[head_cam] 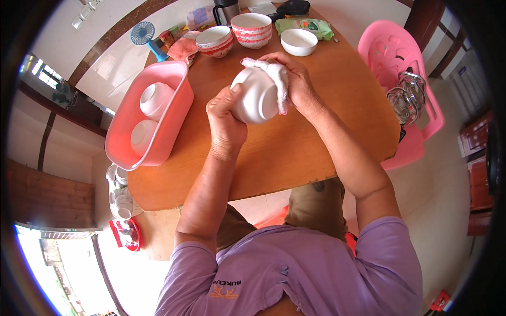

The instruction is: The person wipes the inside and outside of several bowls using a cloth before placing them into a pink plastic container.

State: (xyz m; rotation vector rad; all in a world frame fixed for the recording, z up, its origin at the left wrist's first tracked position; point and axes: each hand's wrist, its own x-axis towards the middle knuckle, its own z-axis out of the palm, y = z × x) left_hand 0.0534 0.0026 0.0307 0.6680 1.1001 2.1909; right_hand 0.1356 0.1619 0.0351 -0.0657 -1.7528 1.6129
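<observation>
Above the wooden table (300, 146), my left hand (225, 114) grips a white bowl (253, 94) by its near left side, thumb on the outer wall. The bowl is tilted, with its foot turned to the right and towards me. My right hand (296, 81) holds a white cloth (274, 75) with pinkish edges against the bowl's far right side. Its fingertips are partly hidden behind the cloth. To the left, a pink plastic basin (180, 106) holds two white bowls, one farther (156, 98) and one nearer (143, 136).
Stacked red-patterned bowls (252, 33), a shorter bowl stack (214, 42) and a single white bowl (299, 42) stand at the back. Behind them lies a green wipes pack (310, 28). A blue fan (148, 39) stands back left. A pink plastic chair (389, 47) bearing metal items is at right.
</observation>
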